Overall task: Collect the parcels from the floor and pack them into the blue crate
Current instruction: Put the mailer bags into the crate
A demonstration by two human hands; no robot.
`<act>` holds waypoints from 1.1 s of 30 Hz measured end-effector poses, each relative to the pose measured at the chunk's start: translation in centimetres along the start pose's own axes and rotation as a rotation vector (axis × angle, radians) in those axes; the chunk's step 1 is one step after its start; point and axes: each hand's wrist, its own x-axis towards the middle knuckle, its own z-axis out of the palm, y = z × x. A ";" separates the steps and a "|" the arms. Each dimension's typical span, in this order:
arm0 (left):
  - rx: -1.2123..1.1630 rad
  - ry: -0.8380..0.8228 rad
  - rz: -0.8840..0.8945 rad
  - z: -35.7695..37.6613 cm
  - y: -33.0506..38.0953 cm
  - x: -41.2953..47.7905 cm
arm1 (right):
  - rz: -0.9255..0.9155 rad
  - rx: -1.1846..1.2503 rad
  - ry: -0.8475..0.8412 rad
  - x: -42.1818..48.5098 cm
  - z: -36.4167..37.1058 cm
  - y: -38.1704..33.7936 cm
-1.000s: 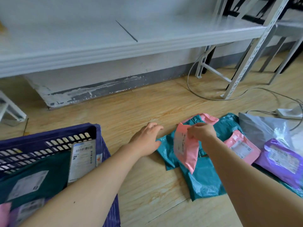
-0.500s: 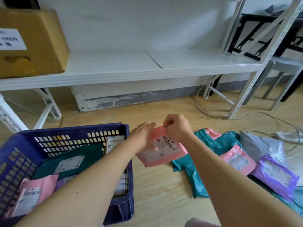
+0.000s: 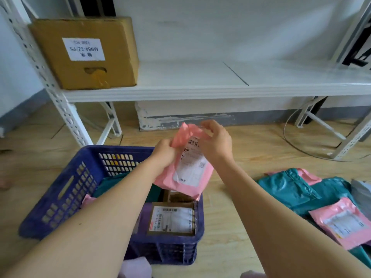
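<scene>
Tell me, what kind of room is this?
Probably a parcel storeroom: a metal shelf rack holding a labelled cardboard box, bagged parcels piled on the floor, and a blue crate holding more.

At ten o'clock a brown cardboard box [image 3: 86, 51] with a white printed label [image 3: 83, 49] sits on a white metal shelf [image 3: 200, 77], beside the rack's perforated upright [image 3: 50, 87]. At three o'clock a white cable [image 3: 289, 141] loops over the wood-plank floor [image 3: 251, 157]. A scuffed grey skirting [image 3: 190, 118] runs beneath the shelf at twelve.
</scene>
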 end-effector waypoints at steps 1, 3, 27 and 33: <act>-0.022 0.018 -0.029 -1.0 -0.6 0.0 | 0.005 -0.029 -0.020 0.0 0.9 0.1; -0.078 0.044 -0.096 -2.8 -2.0 0.1 | 0.034 -0.099 -0.071 0.0 2.6 0.3; -0.068 0.014 -0.713 -12.2 -24.3 4.6 | 0.142 -0.273 -0.795 -3.6 23.3 2.9; 0.214 -0.146 -0.738 -10.2 -25.9 4.9 | 0.068 -0.576 -0.906 -4.4 24.8 3.9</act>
